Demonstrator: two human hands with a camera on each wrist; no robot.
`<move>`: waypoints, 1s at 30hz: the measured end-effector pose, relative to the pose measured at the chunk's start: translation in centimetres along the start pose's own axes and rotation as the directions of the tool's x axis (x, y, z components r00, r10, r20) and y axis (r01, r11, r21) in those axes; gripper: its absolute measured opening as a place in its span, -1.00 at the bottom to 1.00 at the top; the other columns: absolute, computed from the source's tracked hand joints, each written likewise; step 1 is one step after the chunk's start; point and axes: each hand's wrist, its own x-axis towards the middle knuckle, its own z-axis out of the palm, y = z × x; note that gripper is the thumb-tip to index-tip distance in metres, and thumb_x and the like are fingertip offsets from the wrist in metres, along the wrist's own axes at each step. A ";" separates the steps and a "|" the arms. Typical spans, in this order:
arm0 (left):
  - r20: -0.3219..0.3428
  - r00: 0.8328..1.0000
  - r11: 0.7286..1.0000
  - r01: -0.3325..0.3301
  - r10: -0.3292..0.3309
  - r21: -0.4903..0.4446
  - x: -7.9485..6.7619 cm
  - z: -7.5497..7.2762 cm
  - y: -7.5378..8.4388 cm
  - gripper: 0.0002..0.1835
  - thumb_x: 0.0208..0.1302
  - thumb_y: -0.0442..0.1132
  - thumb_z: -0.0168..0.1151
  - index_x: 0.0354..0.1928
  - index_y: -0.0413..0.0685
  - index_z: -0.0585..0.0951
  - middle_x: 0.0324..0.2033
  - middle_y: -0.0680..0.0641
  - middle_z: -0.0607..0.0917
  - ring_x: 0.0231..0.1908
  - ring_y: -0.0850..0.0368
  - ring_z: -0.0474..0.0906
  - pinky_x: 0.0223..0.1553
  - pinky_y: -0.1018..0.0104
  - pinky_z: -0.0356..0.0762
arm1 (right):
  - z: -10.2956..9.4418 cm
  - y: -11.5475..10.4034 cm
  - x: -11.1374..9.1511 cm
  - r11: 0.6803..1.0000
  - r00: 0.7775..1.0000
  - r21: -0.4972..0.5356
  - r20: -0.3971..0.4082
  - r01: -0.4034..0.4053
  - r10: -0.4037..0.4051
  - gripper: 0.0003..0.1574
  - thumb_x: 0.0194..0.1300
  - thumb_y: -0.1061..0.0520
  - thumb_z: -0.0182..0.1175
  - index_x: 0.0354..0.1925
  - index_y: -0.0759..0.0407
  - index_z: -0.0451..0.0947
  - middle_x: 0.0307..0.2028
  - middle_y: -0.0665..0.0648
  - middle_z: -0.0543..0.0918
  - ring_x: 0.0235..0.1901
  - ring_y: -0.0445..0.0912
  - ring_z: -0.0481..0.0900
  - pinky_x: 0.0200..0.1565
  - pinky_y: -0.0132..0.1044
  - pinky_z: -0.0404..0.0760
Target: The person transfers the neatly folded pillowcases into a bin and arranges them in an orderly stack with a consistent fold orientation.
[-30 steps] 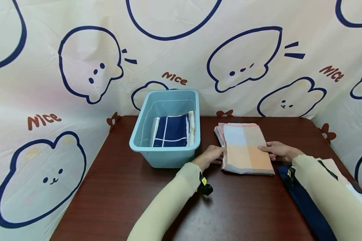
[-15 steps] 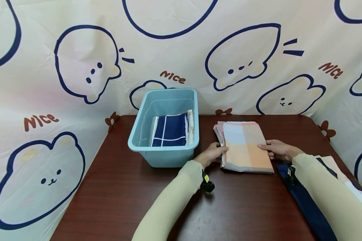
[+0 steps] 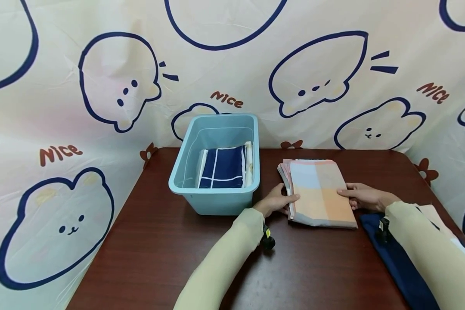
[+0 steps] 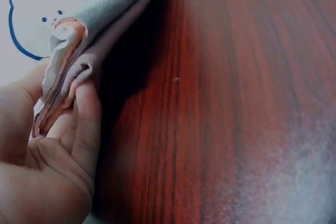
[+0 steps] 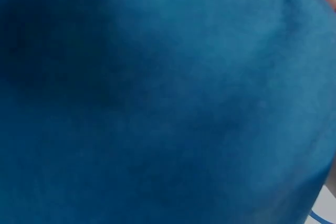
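Observation:
A folded checked cloth [image 3: 320, 189] in pale orange, grey and white lies on the table to the right of the bin, in the head view. Its left edge is pinched by my left hand [image 3: 272, 201], thumb on top and fingers underneath. The left wrist view shows that hand [image 4: 52, 171] gripping several stacked layers of the cloth [image 4: 118, 9], with dark shadow below them. At the opposite edge my right hand [image 3: 366, 197] pinches the cloth, thumb on the upper face. Navy fabric [image 5: 168, 103] fills most of the right wrist view, leaving only bits of skin at its right border.
A light blue plastic bin [image 3: 217, 190] stands at the back of the brown table [image 3: 147, 241], holding a folded navy cloth with white lines [image 3: 228, 168] and paler ones. Under the right forearm lies a navy and white cloth [image 3: 399, 258]. A printed curtain [image 3: 201, 77] hangs behind.
My left hand has gone from beside the cloth's left edge to gripping it, its thumb now farther over the top. The right hand keeps its pinch on the right edge.

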 end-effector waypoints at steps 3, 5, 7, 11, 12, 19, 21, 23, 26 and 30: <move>-0.005 1.000 1.000 -0.010 0.010 0.028 0.0 0.1 -0.2 -0.03 0.42 -0.05 0.26 0.63 -0.05 -0.13 -0.61 0.02 0.59 -0.61 0.19 0.52 -0.36 0.29 0.69 | -0.1 0.0 0.0 1.000 1.000 0.012 0.011 0.001 -0.002 -0.59 0.61 -0.09 -0.04 0.17 0.17 0.26 -0.57 -0.09 0.46 -0.58 -0.27 0.39 -0.34 -0.38 0.59; -0.013 1.000 0.999 -0.012 0.012 0.032 0.1 0.3 -0.2 -0.03 0.42 -0.09 0.26 0.63 -0.02 -0.14 -0.62 0.02 0.58 -0.61 0.19 0.50 -0.39 0.31 0.67 | -0.2 0.1 0.0 1.000 1.000 0.019 0.015 0.001 -0.001 -0.56 0.61 -0.08 -0.03 0.21 0.19 0.23 -0.57 -0.09 0.46 -0.58 -0.27 0.40 -0.34 -0.38 0.60; -0.018 1.000 0.999 -0.011 0.011 0.031 0.1 0.4 -0.3 -0.04 0.42 -0.12 0.27 0.63 -0.01 -0.14 -0.56 -0.01 0.61 -0.61 0.19 0.49 -0.42 0.32 0.65 | -0.2 0.1 0.0 1.000 1.000 0.028 0.016 -0.005 0.004 -0.54 0.61 -0.06 -0.04 0.23 0.21 0.21 -0.58 -0.09 0.46 -0.59 -0.27 0.41 -0.34 -0.39 0.62; -0.035 0.999 0.999 -0.016 0.018 0.039 0.1 0.6 -0.4 -0.05 0.42 -0.13 0.27 0.63 0.02 -0.11 -0.18 -0.14 0.71 -0.61 0.17 0.50 -0.42 0.31 0.64 | -0.3 0.3 -0.1 1.000 1.000 0.026 0.024 -0.003 0.002 -0.58 0.62 -0.04 -0.06 0.22 0.20 0.23 -0.58 -0.08 0.46 -0.59 -0.27 0.40 -0.33 -0.39 0.63; -0.037 0.999 0.999 -0.020 0.021 0.042 0.1 0.6 -0.4 -0.05 0.42 -0.13 0.27 0.63 0.03 -0.10 -0.08 -0.17 0.71 -0.61 0.16 0.50 -0.41 0.30 0.64 | -0.3 0.3 -0.1 1.000 1.000 0.026 0.027 0.000 -0.001 -0.59 0.63 -0.04 -0.07 0.22 0.19 0.23 -0.58 -0.08 0.46 -0.59 -0.27 0.40 -0.33 -0.39 0.63; -0.001 0.998 0.996 -0.060 0.060 0.064 0.0 0.4 -0.5 -0.04 0.44 -0.17 0.24 0.64 0.08 -0.16 0.15 -0.25 0.64 -0.56 0.16 0.56 -0.42 0.28 0.64 | -0.3 0.5 0.0 1.000 0.999 -0.005 0.020 0.028 -0.028 -0.39 0.62 -0.05 -0.05 0.39 0.28 0.11 -0.59 -0.10 0.44 -0.55 -0.27 0.44 -0.32 -0.37 0.62; 0.012 0.997 0.995 -0.071 0.071 0.069 -0.1 0.3 -0.6 -0.05 0.45 -0.18 0.23 0.64 0.09 -0.17 0.21 -0.28 0.60 -0.55 0.15 0.57 -0.41 0.28 0.64 | -0.3 0.5 0.0 0.999 0.999 -0.018 0.013 0.036 -0.036 -0.32 0.62 -0.04 -0.04 0.44 0.31 0.04 -0.60 -0.10 0.44 -0.55 -0.26 0.45 -0.32 -0.36 0.62; 0.022 0.997 0.994 -0.081 0.080 0.072 -0.2 0.3 -0.6 -0.06 0.46 -0.18 0.22 0.64 0.11 -0.17 0.25 -0.30 0.57 -0.53 0.14 0.58 -0.40 0.26 0.65 | -0.2 0.6 0.0 0.999 0.999 -0.020 0.007 0.038 -0.038 -0.28 0.61 -0.04 -0.03 0.46 0.34 0.01 -0.61 -0.09 0.45 -0.55 -0.26 0.45 -0.32 -0.36 0.62; 0.031 0.995 0.993 -0.094 0.092 0.072 -0.2 0.3 -0.7 -0.07 0.47 -0.19 0.21 0.64 0.13 -0.16 0.24 -0.31 0.57 -0.52 0.14 0.60 -0.38 0.23 0.67 | -0.2 0.5 -0.1 0.999 0.999 -0.027 -0.001 0.043 -0.043 -0.25 0.61 -0.03 -0.02 0.47 0.36 0.00 -0.61 -0.09 0.46 -0.55 -0.26 0.46 -0.32 -0.36 0.62; 0.040 0.993 0.992 -0.109 0.107 0.063 -0.3 0.3 -0.8 -0.09 0.48 -0.21 0.19 0.64 0.15 -0.16 0.07 -0.27 0.67 -0.55 0.13 0.59 -0.38 0.22 0.67 | 0.1 0.4 -0.2 0.998 0.999 -0.044 -0.011 0.047 -0.048 -0.24 0.60 -0.04 0.00 0.46 0.38 0.02 -0.62 -0.09 0.46 -0.55 -0.25 0.48 -0.32 -0.35 0.62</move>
